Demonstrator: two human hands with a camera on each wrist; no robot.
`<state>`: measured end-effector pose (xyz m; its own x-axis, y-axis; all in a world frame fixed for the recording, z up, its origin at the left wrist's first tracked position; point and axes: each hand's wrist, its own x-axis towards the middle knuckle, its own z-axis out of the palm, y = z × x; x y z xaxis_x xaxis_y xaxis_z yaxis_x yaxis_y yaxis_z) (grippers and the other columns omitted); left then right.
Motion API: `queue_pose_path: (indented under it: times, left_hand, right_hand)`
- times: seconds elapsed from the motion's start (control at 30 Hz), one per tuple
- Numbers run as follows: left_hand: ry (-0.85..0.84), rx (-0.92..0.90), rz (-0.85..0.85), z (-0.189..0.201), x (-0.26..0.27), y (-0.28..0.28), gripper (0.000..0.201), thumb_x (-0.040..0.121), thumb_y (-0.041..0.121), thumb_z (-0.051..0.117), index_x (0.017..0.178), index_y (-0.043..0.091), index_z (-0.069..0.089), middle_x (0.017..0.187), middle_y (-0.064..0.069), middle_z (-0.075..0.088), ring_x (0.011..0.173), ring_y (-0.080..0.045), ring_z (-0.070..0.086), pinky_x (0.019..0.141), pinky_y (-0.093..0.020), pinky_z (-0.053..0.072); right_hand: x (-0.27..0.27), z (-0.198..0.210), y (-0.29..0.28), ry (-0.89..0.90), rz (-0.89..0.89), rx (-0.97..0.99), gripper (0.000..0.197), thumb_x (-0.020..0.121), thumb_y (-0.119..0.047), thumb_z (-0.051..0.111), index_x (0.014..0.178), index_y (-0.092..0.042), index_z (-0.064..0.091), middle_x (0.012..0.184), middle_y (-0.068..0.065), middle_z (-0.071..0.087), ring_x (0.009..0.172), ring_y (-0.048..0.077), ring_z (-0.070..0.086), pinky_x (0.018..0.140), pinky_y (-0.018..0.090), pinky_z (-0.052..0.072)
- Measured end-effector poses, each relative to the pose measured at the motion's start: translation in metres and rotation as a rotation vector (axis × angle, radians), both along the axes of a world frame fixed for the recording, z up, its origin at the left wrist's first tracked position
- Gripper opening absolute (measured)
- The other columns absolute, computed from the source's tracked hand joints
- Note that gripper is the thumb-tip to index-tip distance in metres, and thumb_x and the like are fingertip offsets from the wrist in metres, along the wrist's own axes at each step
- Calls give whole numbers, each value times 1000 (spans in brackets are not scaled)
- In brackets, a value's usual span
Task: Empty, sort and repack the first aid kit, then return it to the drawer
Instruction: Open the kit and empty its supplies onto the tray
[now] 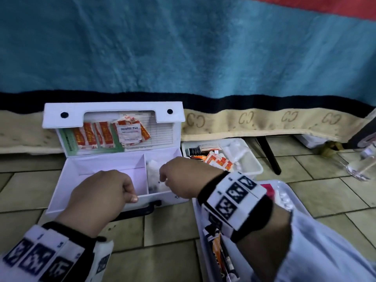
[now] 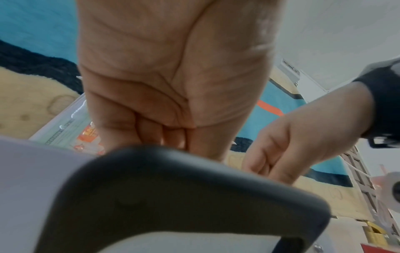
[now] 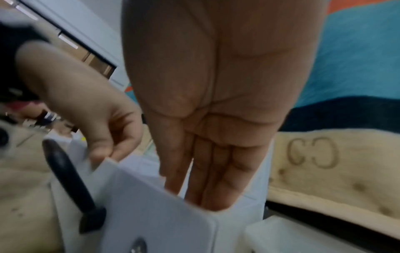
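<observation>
The first aid kit (image 1: 114, 174) lay open on the tiled floor, its long side running left to right in front of the person. The left hand (image 1: 101, 192) pinched the near wall by the black handle (image 1: 140, 210), thumb outside. The right hand (image 1: 179, 176) reached straight-fingered down into the right compartment, fingers (image 3: 214, 179) pressed together over a clear packet (image 1: 154, 176) directly beneath them; a grip could not be seen.
</observation>
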<state>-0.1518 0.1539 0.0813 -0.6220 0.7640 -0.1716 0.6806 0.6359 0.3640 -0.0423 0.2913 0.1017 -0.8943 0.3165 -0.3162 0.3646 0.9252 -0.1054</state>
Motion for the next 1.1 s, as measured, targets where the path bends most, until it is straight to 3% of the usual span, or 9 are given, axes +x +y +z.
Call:
queue_pose_path:
  times: [0.13, 0.23, 0.4, 0.67, 0.73, 0.8, 0.87, 0.97, 1.1]
  left_hand:
    - [0, 21, 14, -3, 0, 0, 26, 74, 37, 76, 54, 33, 60, 74, 12, 62, 80, -12, 57, 70, -28, 47]
    - [-8, 41, 16, -4, -2, -1, 26, 73, 36, 77, 54, 32, 60, 72, 13, 61, 78, -10, 57, 69, -27, 47]
    - [6, 53, 11, -5, -1, -2, 27, 74, 36, 77, 54, 32, 59, 73, 12, 63, 80, -12, 58, 70, -28, 49]
    - [15, 39, -21, -3, 0, -1, 22, 75, 38, 75, 58, 33, 62, 74, 12, 65, 78, -9, 58, 71, -30, 49]
    - [19, 40, -27, -3, 0, -2, 22, 76, 38, 74, 59, 33, 62, 74, 13, 64, 77, -9, 57, 71, -30, 48]
    - [26, 46, -29, -4, -1, -2, 23, 76, 38, 74, 58, 33, 62, 74, 13, 63, 77, -9, 57, 72, -30, 48]
    - [34, 46, -36, -4, -1, -2, 23, 76, 38, 74, 58, 32, 62, 74, 13, 64, 77, -9, 57, 71, -30, 48]
    - [36, 43, -41, -3, 0, -3, 22, 76, 38, 74, 58, 32, 63, 74, 13, 64, 77, -8, 57, 72, -30, 49]
    - [34, 49, -35, -4, 0, -3, 23, 76, 37, 74, 57, 32, 63, 72, 14, 65, 76, -7, 57, 72, -30, 50]
  right_hand:
    - [-25, -17, 3, -238, 9, 31, 32, 96, -3, 40, 125, 2, 54, 127, 17, 56, 118, 29, 53, 89, 31, 41]
    - [-29, -15, 0, -175, 20, 67, 28, 95, -13, 47, 120, -6, 59, 121, 16, 61, 111, 32, 58, 85, 38, 47]
    - [-24, -2, -3, -273, 51, 73, 34, 96, -9, 44, 129, -2, 52, 133, 14, 54, 121, 27, 52, 93, 32, 41]
    - [33, 62, 12, 258, -119, -95, 36, 89, -18, 60, 124, -19, 52, 117, 2, 62, 101, 18, 56, 85, 27, 44]
    - [59, 78, 19, 306, -174, -100, 26, 89, -20, 61, 114, -23, 54, 103, -3, 63, 91, 16, 56, 78, 24, 44]
    - [93, 79, 24, 281, -207, -35, 14, 90, -23, 58, 97, -28, 47, 80, -12, 53, 71, 9, 51, 61, 10, 39]
    - [124, 63, 23, 202, -252, 21, 14, 91, -23, 55, 93, -31, 42, 80, -11, 51, 62, 0, 46, 56, 10, 40]
    - [153, 26, 23, 62, -325, 52, 20, 87, -19, 48, 103, -32, 48, 98, -13, 57, 85, 8, 56, 72, 22, 46]
    - [167, -5, 18, -46, -351, 79, 40, 86, -4, 37, 119, -27, 43, 118, -9, 47, 114, 15, 50, 83, 24, 41]
